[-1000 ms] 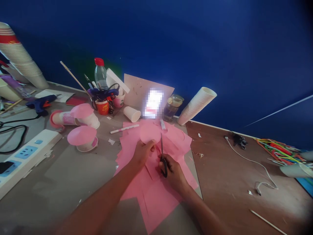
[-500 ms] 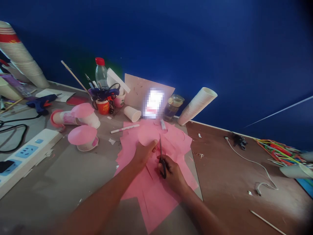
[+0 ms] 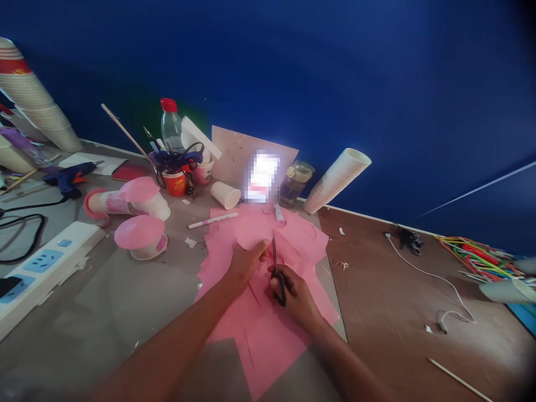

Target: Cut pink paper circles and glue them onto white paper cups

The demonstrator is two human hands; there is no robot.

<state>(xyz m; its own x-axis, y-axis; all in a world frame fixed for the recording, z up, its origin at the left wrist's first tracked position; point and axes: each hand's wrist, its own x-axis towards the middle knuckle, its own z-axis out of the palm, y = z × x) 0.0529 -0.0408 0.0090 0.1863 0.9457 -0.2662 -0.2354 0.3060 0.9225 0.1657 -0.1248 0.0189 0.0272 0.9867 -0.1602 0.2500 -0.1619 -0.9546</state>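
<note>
My left hand point(image 3: 247, 262) is closed on a rounded piece of pink paper point(image 3: 253, 230), thumb on top near its right edge. In my right hand point(image 3: 295, 293) is a pair of scissors point(image 3: 275, 257) with black handles, fingers wrapped round the loops. The blades point away from me, just right of the held paper; whether they touch it I cannot tell. Beneath both hands lie several overlapping pink sheets point(image 3: 276, 346) with jagged edges and a few slits. A capped marker point(image 3: 213, 220) rests at their upper left.
At the left stand paper-cup pieces with pink discs point(image 3: 139, 232), a power strip point(image 3: 42, 268) and a glue gun point(image 3: 69, 176). A lit, blurred screen point(image 3: 263, 176) stands behind the sheets, beside a glass jar point(image 3: 296, 181) and leaning stacked cups point(image 3: 337, 181). A white cable point(image 3: 431, 279) lies right.
Both hands, the scissors and the paper keep almost the same position. The view has shifted very slightly, so objects at the left appear a little further left.
</note>
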